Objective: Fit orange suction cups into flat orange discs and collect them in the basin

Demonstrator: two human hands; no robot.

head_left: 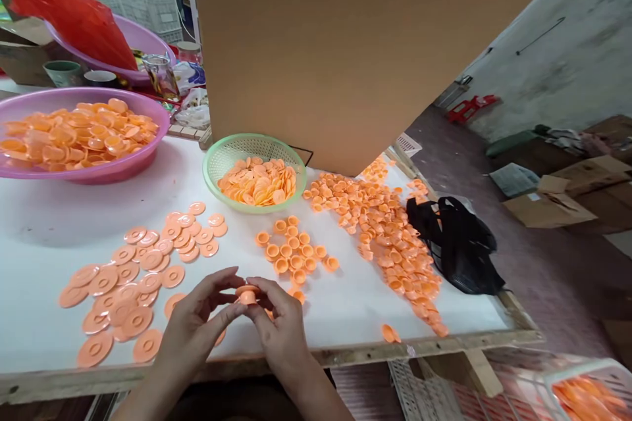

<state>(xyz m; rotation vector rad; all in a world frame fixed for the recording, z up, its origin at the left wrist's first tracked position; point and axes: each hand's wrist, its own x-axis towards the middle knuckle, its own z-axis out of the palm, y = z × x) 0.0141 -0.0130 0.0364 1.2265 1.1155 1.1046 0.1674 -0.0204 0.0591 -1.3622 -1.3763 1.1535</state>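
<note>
Between my two hands, near the table's front edge, is a small orange plastic cup point(248, 298) with a flat orange disc point(246, 289) on top of it. My left hand point(195, 319) pinches this piece from the left, its thumb low against the cup. From the right, my right hand point(281, 322) grips it with thumb and forefinger. Loose orange discs point(137, 320), each with a raised ring, lie spread to the left of my hands. Just beyond my hands stands a group of small orange cups point(286, 250), several with their mouths up. My fingers partly hide the held piece.
A green basket point(212, 174) of orange discs stands before a large cardboard box point(316, 59). A purple basin point(160, 122) of orange pieces is at left. At right lie a heap of orange cups point(395, 243) and a black bag point(459, 250). A wooden rim point(355, 355) edges the table.
</note>
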